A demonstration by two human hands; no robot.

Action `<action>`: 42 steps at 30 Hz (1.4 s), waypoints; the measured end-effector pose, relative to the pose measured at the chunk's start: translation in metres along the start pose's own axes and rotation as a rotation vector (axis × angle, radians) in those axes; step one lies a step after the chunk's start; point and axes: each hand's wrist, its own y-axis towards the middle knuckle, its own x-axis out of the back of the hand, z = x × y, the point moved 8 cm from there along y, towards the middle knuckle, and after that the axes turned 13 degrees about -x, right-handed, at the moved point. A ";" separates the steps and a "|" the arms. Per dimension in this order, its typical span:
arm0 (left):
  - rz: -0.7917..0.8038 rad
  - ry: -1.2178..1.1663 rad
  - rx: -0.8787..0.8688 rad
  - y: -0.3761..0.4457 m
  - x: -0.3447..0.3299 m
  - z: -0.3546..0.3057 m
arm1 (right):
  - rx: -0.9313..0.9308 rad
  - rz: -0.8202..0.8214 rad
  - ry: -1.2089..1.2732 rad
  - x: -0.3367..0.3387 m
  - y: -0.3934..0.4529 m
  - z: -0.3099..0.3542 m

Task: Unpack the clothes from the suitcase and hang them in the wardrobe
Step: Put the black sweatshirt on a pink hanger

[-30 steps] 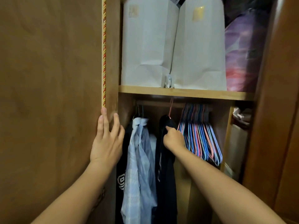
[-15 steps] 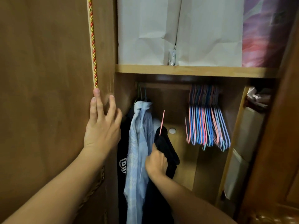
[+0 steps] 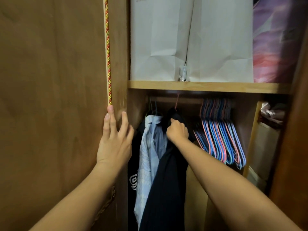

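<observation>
Head view puts us close against a tall brown wooden wardrobe (image 3: 206, 87), its open door (image 3: 50, 97) filling the left half of the picture. A twisted red-and-yellow cord (image 3: 108, 52) runs down the door's edge. On the pale wooden shelf (image 3: 233, 88) stand two large white paper bags (image 3: 191, 39) side by side, with a purple and pink plastic-wrapped bundle (image 3: 276, 40) at their right, cut off by the top and right edges.

Under the shelf we see hanging clothes: a black garment with a white printed emblem (image 3: 133, 180) at the far left, a light blue button shirt (image 3: 150, 147) beside it, then a long dark navy garment (image 3: 166, 189) on a thin pink hanger (image 3: 177, 101). Its hook reaches up into shadow beneath the shelf, and we cannot tell whether it sits on the rail. To the right hangs a dense bunch of blue and pink wire hangers (image 3: 220, 130), bare of clothes.

Our left hand (image 3: 115, 140) lies flat on the door's edge, fingers straight and spread. Our right hand (image 3: 178, 130) is closed round the top of the dark navy garment, gripping it at the shoulder just below the hanger's neck.

A narrow side compartment at the far right holds pale crumpled items (image 3: 270, 112), too dim to identify. No suitcase shows.
</observation>
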 end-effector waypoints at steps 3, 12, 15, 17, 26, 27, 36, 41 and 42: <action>-0.005 -0.003 0.001 0.000 -0.001 0.000 | 0.001 0.100 -0.048 -0.016 0.015 -0.010; -0.014 0.008 -0.003 -0.001 -0.005 -0.001 | -0.100 0.061 0.283 -0.041 0.018 -0.057; -0.012 -0.015 0.002 -0.001 -0.005 -0.001 | -0.077 0.193 0.278 -0.070 0.012 -0.057; -0.013 -0.029 -0.002 0.001 -0.004 -0.002 | -0.013 0.344 0.398 -0.089 0.008 -0.038; 0.007 -0.035 -0.004 0.000 -0.001 -0.003 | 0.231 0.631 0.233 -0.128 -0.018 0.047; 0.013 -0.030 -0.009 -0.001 -0.001 -0.003 | 0.250 0.612 0.202 -0.124 -0.021 0.043; 0.031 -0.054 -0.006 -0.002 -0.003 -0.004 | 0.459 -0.484 -0.579 0.002 -0.015 -0.052; 0.026 -0.072 -0.003 -0.002 -0.003 -0.004 | 0.180 -0.399 -0.826 0.025 0.025 -0.083; 0.027 -0.068 -0.002 -0.002 -0.003 -0.004 | 0.190 -0.406 -0.820 0.025 0.028 -0.084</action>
